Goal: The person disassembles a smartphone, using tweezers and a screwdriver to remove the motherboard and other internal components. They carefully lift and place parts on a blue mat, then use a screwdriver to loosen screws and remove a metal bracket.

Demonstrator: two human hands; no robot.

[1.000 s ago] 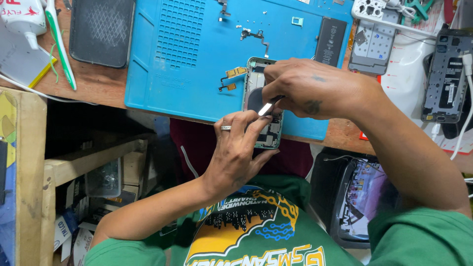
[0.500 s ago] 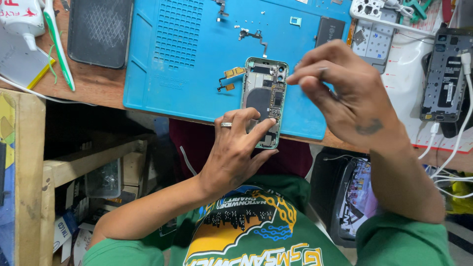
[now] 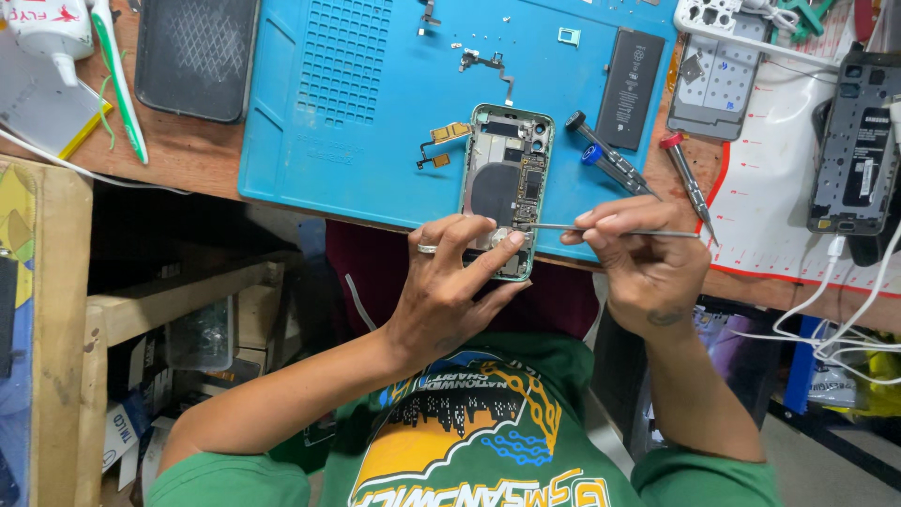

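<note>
The left hand (image 3: pixel 450 291) covers the lower end of the opened phone (image 3: pixel 507 183), so the spot where the tweezers' (image 3: pixel 601 228) tips meet it cannot be made out. The loose screws (image 3: pixel 469 47) on the blue mat (image 3: pixel 375 141) are too small to tell apart. The white bottle (image 3: pixel 52 28) is cut off by the top edge.

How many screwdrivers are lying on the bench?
3: two dark-handled screwdrivers side by side on the blue mat right of the opened phone, and a red-capped screwdriver beyond the mat's edge. Clutter may hide more.
</note>
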